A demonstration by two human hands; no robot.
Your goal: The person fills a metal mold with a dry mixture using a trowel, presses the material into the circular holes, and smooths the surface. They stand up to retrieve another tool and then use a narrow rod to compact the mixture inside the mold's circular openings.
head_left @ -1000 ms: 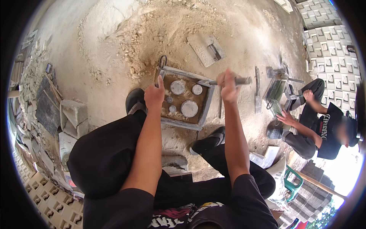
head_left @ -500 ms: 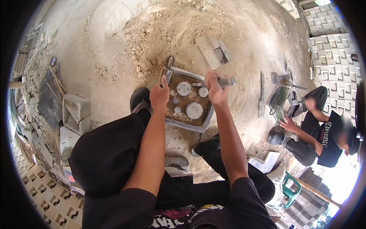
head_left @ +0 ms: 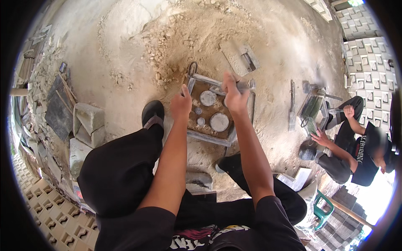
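Observation:
In front of me a square metal mould frame lies on the ground, with brown sand inside. Several round grey discs of different sizes sit in the sand, including a large disc and another disc. At the frame's left side, my left hand is closed on the rim with its thumb up. Over the far right corner, my right hand grips a short tool with a thick, round grey end. Blur hides the tool's exact kind, and this hand covers part of the mould.
Beyond the mould lies a flat trowel near crumbled rubble. A long bar is on the right. A co-worker crouches at another mould. Concrete blocks stand left; a green plastic stool is lower right.
The view has shifted slightly, moving the scene rightward. My right hand and its tool have moved a little left relative to the mould, covering a small disc. My left hand stays at the rim.

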